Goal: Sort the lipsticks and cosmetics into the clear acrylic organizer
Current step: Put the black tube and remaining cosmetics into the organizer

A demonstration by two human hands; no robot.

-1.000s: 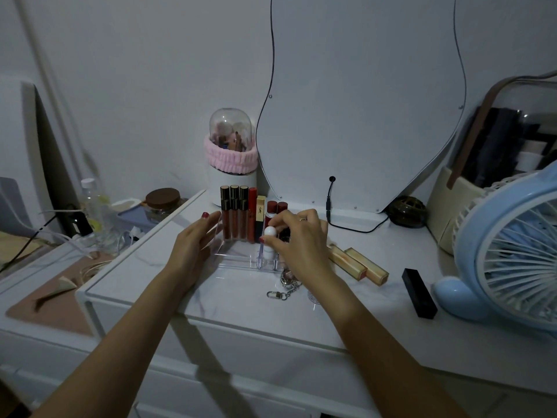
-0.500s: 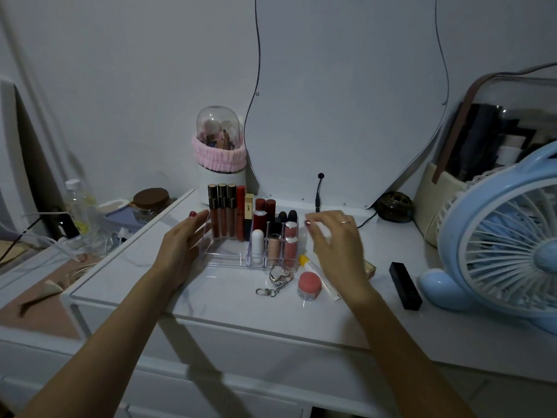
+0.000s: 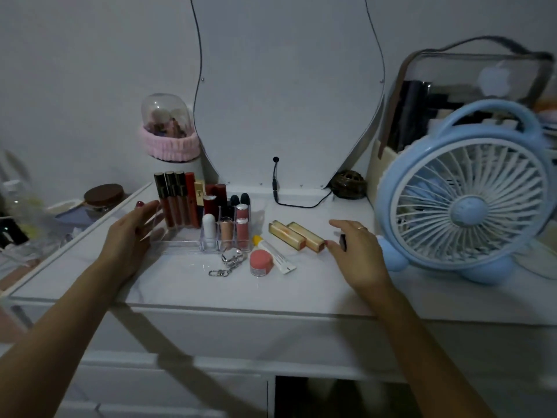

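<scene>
Steadying the clear organizer (image 3: 180, 240) is the job of our left hand (image 3: 132, 233). It lies flat and open against the box's left side, at about 9 o'clock from it, so we think it keeps the box from sliding when things go in. It grips nothing.

The organizer stands on the white desk (image 3: 301, 285). Tall lip gloss tubes (image 3: 171, 200) stand up in its back row. Short lipsticks (image 3: 242, 224) and a white stick (image 3: 209, 227) stand in the small front slots. They stand up straight because each slot hugs one stick.

Our right hand (image 3: 358, 254) is far over at 3 o'clock from the box, close to the blue fan (image 3: 464, 191). Its fingers curl down around something small and dark, but we cannot tell if it grips that yet.

Two gold lipsticks (image 3: 297, 235) lie side by side on the desk, just left of our right hand, at about 9 o'clock from it. One tip almost touches our fingers. A white tube (image 3: 272, 254) and a round pink jar (image 3: 261, 261) lie between the gold ones and the box. A silver key chain (image 3: 227, 262) lies in front of the box, at 6 o'clock.

We think these loose things go in next, so much of the job is left.
</scene>
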